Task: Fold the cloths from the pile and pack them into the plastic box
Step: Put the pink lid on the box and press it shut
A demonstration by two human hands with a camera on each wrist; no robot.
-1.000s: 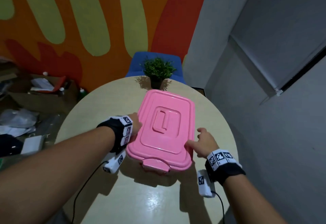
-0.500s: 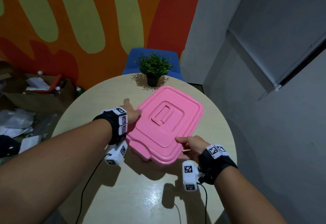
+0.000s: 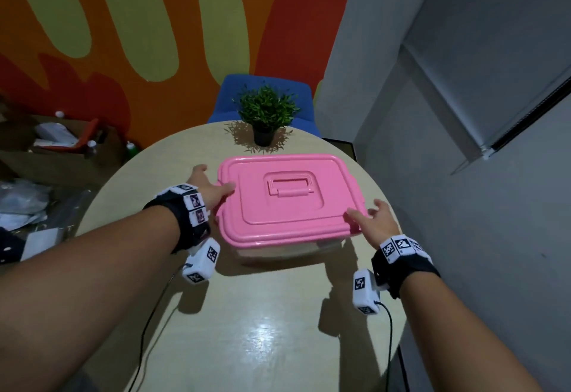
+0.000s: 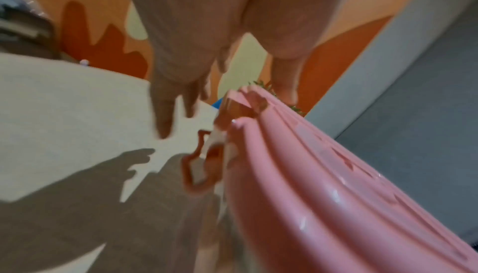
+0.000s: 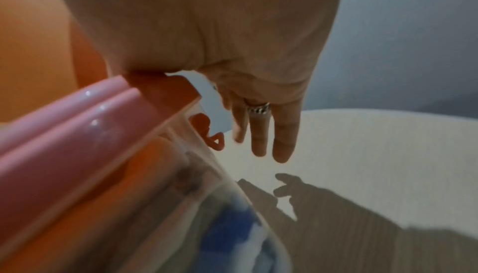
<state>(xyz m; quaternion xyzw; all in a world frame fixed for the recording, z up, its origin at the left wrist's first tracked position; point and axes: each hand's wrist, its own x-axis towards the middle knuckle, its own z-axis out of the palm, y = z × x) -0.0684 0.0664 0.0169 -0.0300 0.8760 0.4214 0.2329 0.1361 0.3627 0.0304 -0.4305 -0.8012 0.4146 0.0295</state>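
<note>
A clear plastic box with a pink lid (image 3: 287, 197) stands crosswise on the round table (image 3: 262, 330). My left hand (image 3: 205, 189) is at its left end, thumb on the lid rim. Its fingers (image 4: 163, 113) hang straight beside the box, clear of the loose pink latch (image 4: 196, 171). At the right front corner my right hand (image 3: 375, 221) has its thumb on the lid (image 5: 77, 134) and its fingers (image 5: 282, 144) straight, off the wall. Folded cloths (image 5: 227, 226), blue-white and orange, show through the clear side. A second latch (image 5: 207, 132) hangs unfastened.
A small potted plant (image 3: 265, 113) stands at the table's far edge, just behind the box. A blue chair (image 3: 228, 95) is beyond it. Cardboard boxes and clutter (image 3: 55, 144) lie on the floor to the left. A grey wall (image 3: 463, 237) runs close along the right.
The box has turned from lengthwise to crosswise. My hands have shifted to its two short ends, and their fingers have come off its sides.
</note>
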